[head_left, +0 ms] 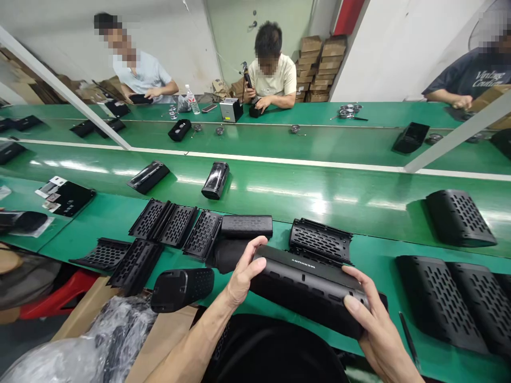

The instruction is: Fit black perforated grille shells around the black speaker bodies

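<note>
I hold a long black speaker housing [309, 290] with small white lettering, tilted over the near edge of the green bench [359, 250]. My left hand [243, 274] grips its left end with fingers curled over the top. My right hand [371, 314] wraps its right end, thumb on the front face. Just behind the housing lies a black perforated grille [320, 240]. A row of several more grilles [175, 226] lies to the left, with another black housing [246, 226] beside them.
A green conveyor belt [279, 191] carries black housings [215, 181] and grilles [459, 218]. More grilles [459, 303] lie at my right. Three people sit across the line. Bagged parts [80, 346] and a cardboard box [159, 335] sit near my lap.
</note>
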`<action>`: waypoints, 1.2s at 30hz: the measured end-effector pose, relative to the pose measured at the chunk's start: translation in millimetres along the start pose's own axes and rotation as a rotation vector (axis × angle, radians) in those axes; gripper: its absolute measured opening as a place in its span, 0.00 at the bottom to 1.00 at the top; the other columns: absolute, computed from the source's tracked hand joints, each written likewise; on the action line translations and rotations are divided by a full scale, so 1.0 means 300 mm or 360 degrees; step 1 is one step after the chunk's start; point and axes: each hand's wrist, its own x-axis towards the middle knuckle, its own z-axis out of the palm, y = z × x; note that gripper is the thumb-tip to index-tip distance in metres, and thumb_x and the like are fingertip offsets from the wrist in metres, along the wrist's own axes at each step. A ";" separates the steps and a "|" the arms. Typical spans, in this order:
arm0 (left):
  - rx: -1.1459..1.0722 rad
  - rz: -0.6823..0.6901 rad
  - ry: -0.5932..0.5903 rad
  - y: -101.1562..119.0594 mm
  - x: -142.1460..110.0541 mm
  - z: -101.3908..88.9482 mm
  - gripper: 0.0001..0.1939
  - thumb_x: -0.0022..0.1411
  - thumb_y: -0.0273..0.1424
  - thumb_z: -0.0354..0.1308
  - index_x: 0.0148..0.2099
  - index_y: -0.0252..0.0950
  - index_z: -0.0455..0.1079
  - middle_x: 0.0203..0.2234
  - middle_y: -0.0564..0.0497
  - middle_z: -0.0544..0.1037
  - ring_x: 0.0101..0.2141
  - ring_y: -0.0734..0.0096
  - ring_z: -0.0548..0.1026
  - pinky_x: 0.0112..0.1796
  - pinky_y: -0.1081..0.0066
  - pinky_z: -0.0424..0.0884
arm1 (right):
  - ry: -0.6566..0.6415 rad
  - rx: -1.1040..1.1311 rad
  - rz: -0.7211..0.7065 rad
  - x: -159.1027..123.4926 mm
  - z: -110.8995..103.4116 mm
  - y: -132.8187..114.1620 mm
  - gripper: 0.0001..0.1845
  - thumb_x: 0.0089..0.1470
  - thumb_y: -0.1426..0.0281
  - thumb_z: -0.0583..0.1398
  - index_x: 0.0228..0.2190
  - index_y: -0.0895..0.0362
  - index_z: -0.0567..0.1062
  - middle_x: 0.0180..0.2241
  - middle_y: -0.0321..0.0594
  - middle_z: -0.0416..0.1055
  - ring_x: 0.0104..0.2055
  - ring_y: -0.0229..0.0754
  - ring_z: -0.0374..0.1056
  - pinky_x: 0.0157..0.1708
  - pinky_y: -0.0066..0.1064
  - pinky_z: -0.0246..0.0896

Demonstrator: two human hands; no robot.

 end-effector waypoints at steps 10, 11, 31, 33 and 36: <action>0.0106 0.0191 -0.0238 0.045 -0.032 -0.005 0.37 0.57 0.47 0.64 0.65 0.40 0.63 0.55 0.45 0.72 0.50 0.52 0.70 0.52 0.60 0.67 | -0.0087 -0.0098 -0.0289 -0.064 -0.016 -0.001 0.42 0.52 0.47 0.67 0.64 0.44 0.64 0.68 0.45 0.60 0.67 0.64 0.59 0.63 0.50 0.56; 0.0125 0.0208 -0.0212 0.044 -0.037 0.000 0.37 0.57 0.47 0.64 0.65 0.40 0.64 0.55 0.45 0.72 0.49 0.52 0.70 0.51 0.60 0.67 | -0.0089 -0.0079 -0.0286 -0.065 -0.018 -0.001 0.41 0.52 0.47 0.67 0.63 0.44 0.66 0.67 0.44 0.61 0.66 0.64 0.59 0.61 0.50 0.58; 0.0035 -0.0552 -0.0353 0.081 -0.007 -0.038 0.32 0.62 0.44 0.65 0.65 0.43 0.65 0.49 0.50 0.77 0.49 0.59 0.73 0.51 0.65 0.67 | 0.0005 0.0385 0.0659 -0.067 -0.005 -0.008 0.40 0.51 0.46 0.69 0.62 0.42 0.70 0.58 0.41 0.76 0.60 0.57 0.71 0.60 0.48 0.65; 0.0045 -0.0488 -0.0325 0.067 -0.001 -0.025 0.28 0.61 0.42 0.65 0.62 0.42 0.67 0.45 0.51 0.78 0.46 0.62 0.74 0.47 0.67 0.68 | 0.0017 0.0407 0.0613 -0.066 -0.018 0.011 0.42 0.49 0.48 0.71 0.62 0.44 0.70 0.56 0.42 0.78 0.59 0.59 0.72 0.60 0.50 0.65; 0.0083 -0.0451 -0.0297 0.043 0.011 0.000 0.26 0.62 0.42 0.63 0.60 0.41 0.68 0.41 0.51 0.77 0.42 0.64 0.74 0.43 0.69 0.70 | 0.0066 0.0445 0.0534 -0.062 -0.031 0.038 0.40 0.50 0.49 0.72 0.60 0.48 0.72 0.55 0.45 0.78 0.60 0.61 0.71 0.62 0.52 0.63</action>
